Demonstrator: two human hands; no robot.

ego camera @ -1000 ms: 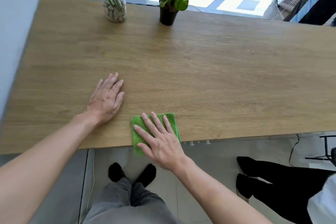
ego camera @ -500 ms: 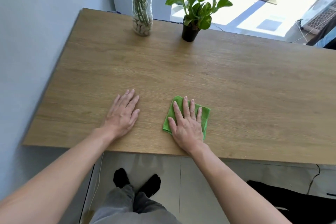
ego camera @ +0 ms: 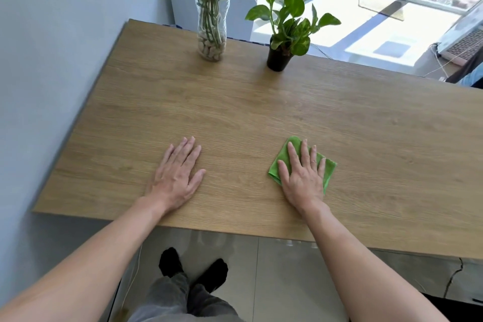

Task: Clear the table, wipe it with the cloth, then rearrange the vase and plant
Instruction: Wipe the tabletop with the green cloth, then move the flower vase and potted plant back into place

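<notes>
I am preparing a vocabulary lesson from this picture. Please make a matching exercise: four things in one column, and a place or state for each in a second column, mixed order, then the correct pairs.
Column one:
1. green cloth
2. left hand
3. glass vase
4. potted plant

Column two:
A. standing in a small black pot at the far edge of the table
B. lying flat on bare wood, holding nothing
C. pressed flat under the right hand
D. holding pebbles and green stems

Pairs: 1-C, 2-B, 3-D, 4-A
</notes>
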